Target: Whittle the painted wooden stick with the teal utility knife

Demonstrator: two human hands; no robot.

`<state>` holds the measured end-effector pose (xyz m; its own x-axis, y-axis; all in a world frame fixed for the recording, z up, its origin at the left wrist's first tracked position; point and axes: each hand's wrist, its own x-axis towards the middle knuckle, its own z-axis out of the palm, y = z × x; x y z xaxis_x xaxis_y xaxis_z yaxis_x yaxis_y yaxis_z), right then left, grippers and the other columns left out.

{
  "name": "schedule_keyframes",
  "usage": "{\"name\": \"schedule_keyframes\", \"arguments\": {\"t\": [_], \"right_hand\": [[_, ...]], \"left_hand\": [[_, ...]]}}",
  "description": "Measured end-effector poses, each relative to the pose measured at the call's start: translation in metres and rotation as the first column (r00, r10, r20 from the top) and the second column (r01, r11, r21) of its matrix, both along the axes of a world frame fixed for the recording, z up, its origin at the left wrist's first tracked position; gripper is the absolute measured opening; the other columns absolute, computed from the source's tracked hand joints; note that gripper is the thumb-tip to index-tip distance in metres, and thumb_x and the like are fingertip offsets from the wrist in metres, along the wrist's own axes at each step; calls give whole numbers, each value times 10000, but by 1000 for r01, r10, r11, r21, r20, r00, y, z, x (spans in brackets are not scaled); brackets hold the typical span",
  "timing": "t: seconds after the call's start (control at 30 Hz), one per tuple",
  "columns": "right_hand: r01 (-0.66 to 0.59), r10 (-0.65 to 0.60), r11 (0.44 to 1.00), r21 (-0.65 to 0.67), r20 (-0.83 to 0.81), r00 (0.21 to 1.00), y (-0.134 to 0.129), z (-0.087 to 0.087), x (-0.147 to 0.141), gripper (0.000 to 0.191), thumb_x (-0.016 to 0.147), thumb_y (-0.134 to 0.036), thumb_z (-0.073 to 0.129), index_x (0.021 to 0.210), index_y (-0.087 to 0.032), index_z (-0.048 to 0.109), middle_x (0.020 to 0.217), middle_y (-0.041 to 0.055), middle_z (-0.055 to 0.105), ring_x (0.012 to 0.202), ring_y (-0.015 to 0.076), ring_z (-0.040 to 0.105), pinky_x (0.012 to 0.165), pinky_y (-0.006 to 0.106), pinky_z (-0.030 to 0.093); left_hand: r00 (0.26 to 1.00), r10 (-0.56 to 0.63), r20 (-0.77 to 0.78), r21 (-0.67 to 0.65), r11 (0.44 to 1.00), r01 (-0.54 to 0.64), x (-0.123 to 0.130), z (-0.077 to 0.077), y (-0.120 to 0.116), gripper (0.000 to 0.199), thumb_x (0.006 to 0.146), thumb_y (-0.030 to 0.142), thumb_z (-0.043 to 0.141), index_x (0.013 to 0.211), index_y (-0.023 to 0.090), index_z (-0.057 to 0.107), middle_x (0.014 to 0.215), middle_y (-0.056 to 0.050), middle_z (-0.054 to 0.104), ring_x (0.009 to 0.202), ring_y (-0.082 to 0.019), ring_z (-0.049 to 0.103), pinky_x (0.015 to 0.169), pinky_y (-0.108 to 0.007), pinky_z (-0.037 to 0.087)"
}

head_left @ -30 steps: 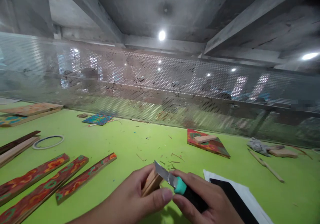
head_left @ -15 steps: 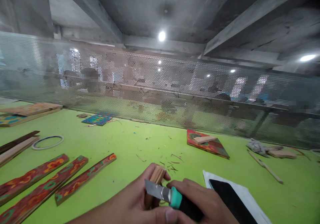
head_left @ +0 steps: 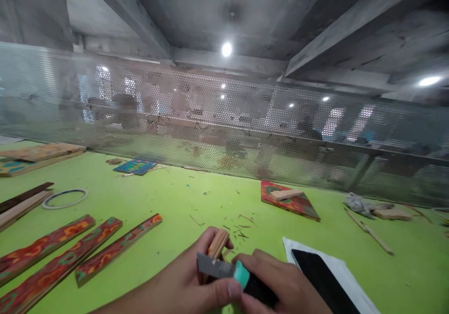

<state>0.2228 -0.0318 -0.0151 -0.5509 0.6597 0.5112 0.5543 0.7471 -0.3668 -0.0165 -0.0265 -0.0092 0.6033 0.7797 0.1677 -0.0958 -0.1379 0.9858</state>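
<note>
My left hand [head_left: 191, 276] is closed around a small piece of wood [head_left: 218, 244], whose grooved end sticks up between the thumb and fingers. In my right hand [head_left: 277, 281] is a utility knife [head_left: 242, 275] with a black and teal handle. Its wide blade lies across the wood and points left. The left thumb presses near the teal collar of the knife. Thin wood shavings [head_left: 241, 233] are scattered on the green table [head_left: 210, 197] just beyond the hands. The lower part of the wood is hidden by the blade and fingers.
Painted wooden strips [head_left: 63, 258] lie at left, near a white ring [head_left: 65, 198]. A black phone [head_left: 322, 281] rests on white paper [head_left: 351, 272] at right. Beyond are a red painted board [head_left: 298, 206], a crumpled cloth [head_left: 358, 203], a thin stick [head_left: 377, 239] and a perforated metal screen [head_left: 217, 117].
The knife blade has shifted slightly left and down across the wood. My left thumb has come up against the knife near its collar. Both hands keep their holds.
</note>
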Motion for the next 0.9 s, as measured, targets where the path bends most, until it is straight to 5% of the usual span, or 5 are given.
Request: {"name": "schedule_keyframes", "arguments": {"t": [0.17, 0.33, 0.57, 0.7, 0.9], "right_hand": [[102, -104, 991, 90, 21, 994, 1, -17, 2, 232, 969, -279, 709, 1201, -257, 715, 857, 22, 726, 677, 232, 714, 570, 306, 508], [141, -136, 988, 63, -73, 988, -4, -16, -5, 147, 1054, -361, 615, 1139, -277, 701, 870, 25, 744, 704, 235, 726, 601, 315, 548], [253, -253, 967, -17, -136, 958, 4, -1, -3, 294, 1082, -519, 570, 1062, -284, 744, 914, 43, 786, 776, 274, 758, 682, 374, 581], [490, -493, 869, -71, -217, 843, 18, 18, 17, 396, 1025, -627, 643, 1012, -254, 776, 932, 63, 820, 834, 302, 761, 772, 392, 580], [395, -416, 906, -156, -149, 897, 9, 24, 12, 377, 1036, -603, 628, 991, -258, 774, 920, 29, 810, 820, 258, 741, 771, 343, 569]], "left_hand": [[989, 125, 86, -137, 984, -112, 10, -2, 1, 794, 804, 641, 888, 1404, 256, 539, 1587, -154, 500, 1536, -395, 364, 1266, -535, 270], [984, 176, 7, -36, 984, -176, 15, 7, 0, 574, 843, 712, 807, 1021, 204, 606, 1135, -107, 652, 1175, -359, 583, 1068, -494, 454], [949, 313, -42, -97, 944, -316, 15, 8, -2, 498, 910, 675, 754, 1089, 220, 658, 953, -40, 678, 1114, -305, 624, 996, -401, 476], [965, 238, -109, -66, 967, -246, 11, 11, -3, 463, 964, 674, 689, 1045, 220, 648, 824, 36, 574, 811, -180, 561, 746, -274, 469], [988, 143, -55, -287, 946, -152, 13, 6, 4, 513, 922, 720, 685, 1003, 220, 599, 773, 53, 564, 509, -100, 501, 514, -252, 484]]}}
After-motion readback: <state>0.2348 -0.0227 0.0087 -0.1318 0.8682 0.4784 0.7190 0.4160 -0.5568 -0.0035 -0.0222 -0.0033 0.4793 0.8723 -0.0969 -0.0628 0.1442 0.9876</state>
